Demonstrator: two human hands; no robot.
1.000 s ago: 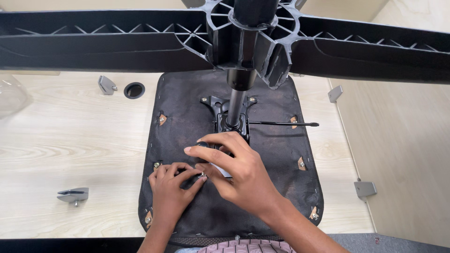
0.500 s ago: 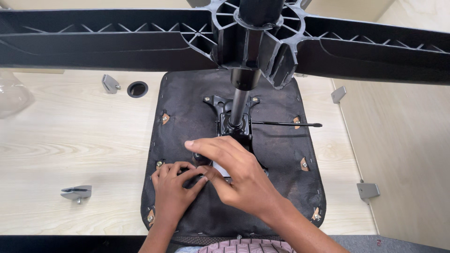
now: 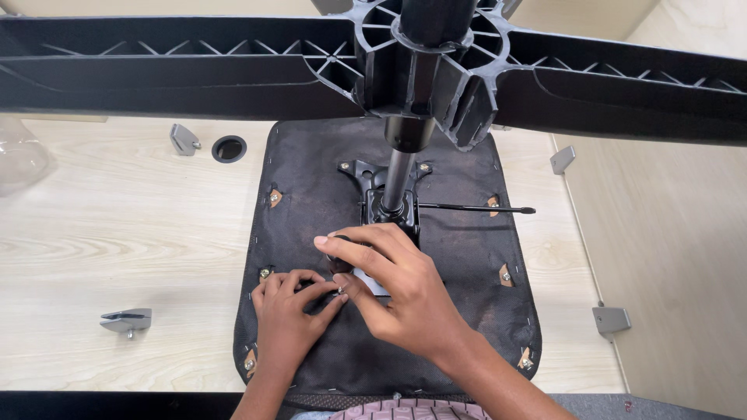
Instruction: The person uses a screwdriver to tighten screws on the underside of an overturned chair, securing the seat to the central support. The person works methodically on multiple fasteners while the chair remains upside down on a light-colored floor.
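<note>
Left hand: left hand (image 3: 286, 311) rests palm-down on the black underside of the seat (image 3: 311, 194); fingers curled, thumb and forefinger tips drawn together on a small screw (image 3: 340, 291).
Right hand: right hand (image 3: 393, 292) lies over the near corner of the tilt mechanism plate (image 3: 385, 214); forefinger stretched leftward, the other fingers bent, thumb tip meeting the same screw from the right. Fingers loosely apart, not fisted.
Screw: pinched between the two hands' fingertips, just beside the plate's near-left corner, touching the seat fabric as far as can be told; its seating in a hole is hidden by the fingers.
Seat: upside down on the pale wooden table (image 3: 117, 233), gas cylinder (image 3: 397, 183) rising from the plate to the star base (image 3: 436, 70) overhead; adjustment lever (image 3: 478, 208) points right.
Table items: metal brackets (image 3: 127, 320) left, others far left and right; a black round cap (image 3: 229, 148).
Change from half a second ago: both hands keep the same spot; left fingertips close in slightly toward the right thumb. Seat and lever unmoved.
</note>
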